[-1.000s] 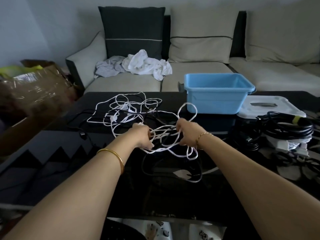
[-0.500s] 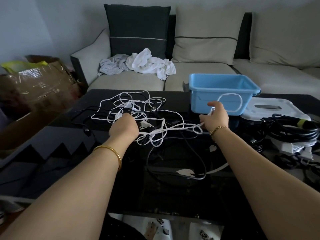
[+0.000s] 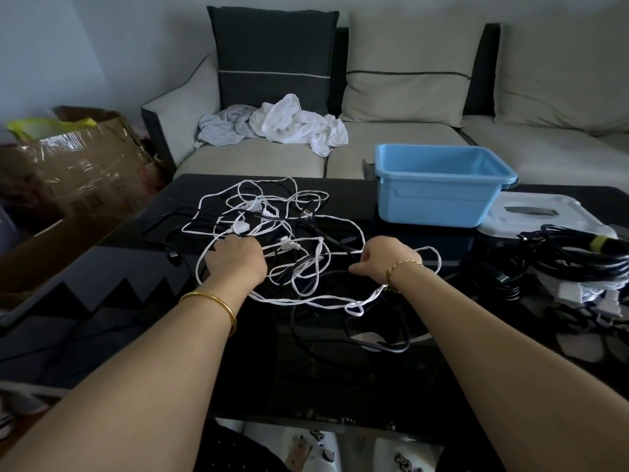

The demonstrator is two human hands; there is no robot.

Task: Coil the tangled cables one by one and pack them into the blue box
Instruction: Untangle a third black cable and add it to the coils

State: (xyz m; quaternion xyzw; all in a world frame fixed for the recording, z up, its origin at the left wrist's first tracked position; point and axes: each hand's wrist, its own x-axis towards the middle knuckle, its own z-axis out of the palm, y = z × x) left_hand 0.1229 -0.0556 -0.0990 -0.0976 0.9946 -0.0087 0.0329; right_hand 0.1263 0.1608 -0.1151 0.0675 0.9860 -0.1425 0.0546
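Near the blue box [image 3: 439,195], left hand [image 3: 235,259] grips the cable tangle [image 3: 238,228] so right hand [image 3: 388,257], pinching one strand [image 3: 340,252], can free it.

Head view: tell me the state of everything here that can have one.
blue box: upright, lid off, no cable seen inside.
white lid: off, flat on the table beside the box.
white cables: tangled, uncoiled, spread on the table.
black bundle: heaped at the right, outside the box.
left hand: grips the white cables.
right hand: pinches a white strand.
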